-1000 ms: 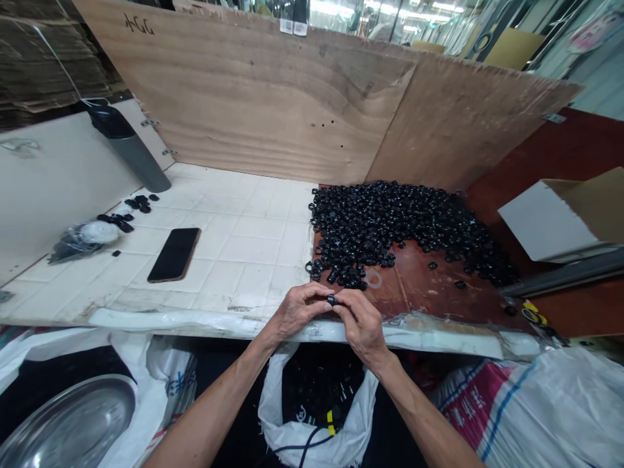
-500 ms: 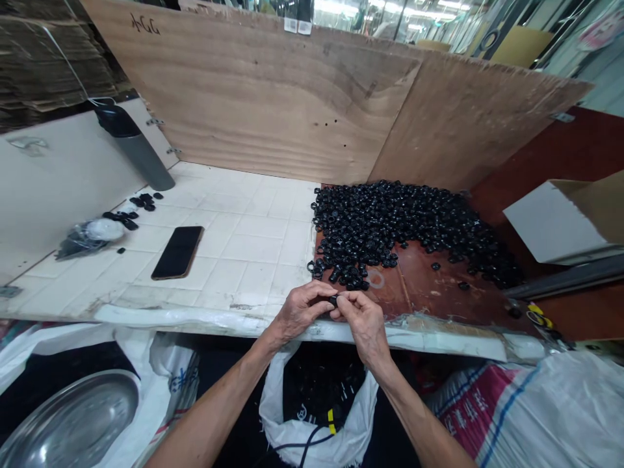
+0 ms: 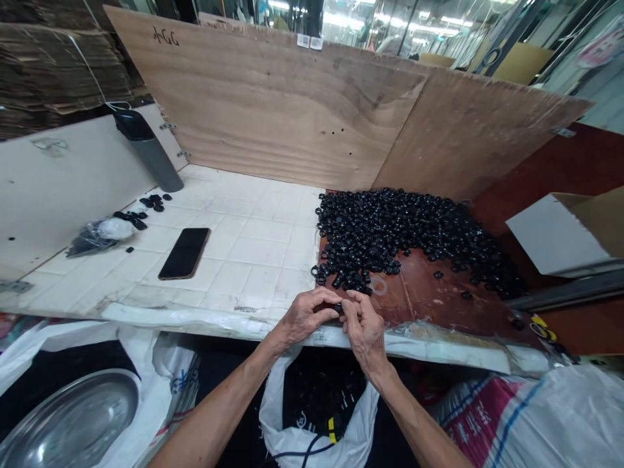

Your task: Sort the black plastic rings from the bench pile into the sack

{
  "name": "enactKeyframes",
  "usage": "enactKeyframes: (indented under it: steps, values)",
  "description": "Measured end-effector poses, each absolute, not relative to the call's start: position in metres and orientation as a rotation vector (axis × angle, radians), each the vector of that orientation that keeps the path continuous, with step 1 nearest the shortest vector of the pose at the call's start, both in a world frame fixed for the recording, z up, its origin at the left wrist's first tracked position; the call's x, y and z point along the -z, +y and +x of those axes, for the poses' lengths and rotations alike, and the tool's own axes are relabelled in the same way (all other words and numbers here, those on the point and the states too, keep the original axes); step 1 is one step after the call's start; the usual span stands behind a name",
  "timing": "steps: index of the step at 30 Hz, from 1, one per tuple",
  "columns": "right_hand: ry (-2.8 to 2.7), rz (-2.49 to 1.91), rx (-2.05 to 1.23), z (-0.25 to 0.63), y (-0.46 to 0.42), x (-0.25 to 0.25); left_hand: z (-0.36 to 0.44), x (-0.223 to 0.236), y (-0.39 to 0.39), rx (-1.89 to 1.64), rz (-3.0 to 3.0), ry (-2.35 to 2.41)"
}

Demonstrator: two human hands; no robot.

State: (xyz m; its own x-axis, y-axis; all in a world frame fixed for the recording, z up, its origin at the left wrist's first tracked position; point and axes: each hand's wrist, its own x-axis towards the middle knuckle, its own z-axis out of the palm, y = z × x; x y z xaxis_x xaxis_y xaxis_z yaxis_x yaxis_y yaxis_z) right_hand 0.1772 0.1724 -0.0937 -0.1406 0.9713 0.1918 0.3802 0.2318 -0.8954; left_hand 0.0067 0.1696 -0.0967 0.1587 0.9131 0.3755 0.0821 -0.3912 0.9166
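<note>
Our left hand (image 3: 308,318) and right hand (image 3: 365,331) are working on a single black ring (image 3: 338,309), pinched tightly between the fingers (image 3: 351,300) of both hands, just over the front edge of the table (image 3: 253,279). A heap of black rings (image 3: 390,234) lies nearby on a brown board (image 3: 429,292). Behind, a plywood panel (image 3: 273,110) bears handwritten "AGG".

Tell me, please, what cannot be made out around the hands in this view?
In the head view:
Small black part between the left hand and right hand: mostly hidden by the fingers.
Pieces inside the white sack: too dark and small to identify.
Steel basin: cut off by the lower edge.
</note>
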Motion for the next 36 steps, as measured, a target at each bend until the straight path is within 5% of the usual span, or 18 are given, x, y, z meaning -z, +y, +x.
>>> enactKeyframes:
  steps: [17, 31, 36]
  values:
    - [-1.83, -1.181, -0.76, 0.186, 0.169, 0.083, 0.006, 0.09, 0.167, -1.292, 1.534, 1.045]
    - [-1.398, -1.292, -1.491, 0.177, 0.154, 0.102, -0.003, 0.085, 0.142, -1.151, 1.815, 1.052]
    - [-1.769, -1.4, -0.886, 0.199, 0.174, 0.109, -0.02, 0.093, 0.153, -1.007, 1.763, 1.387]
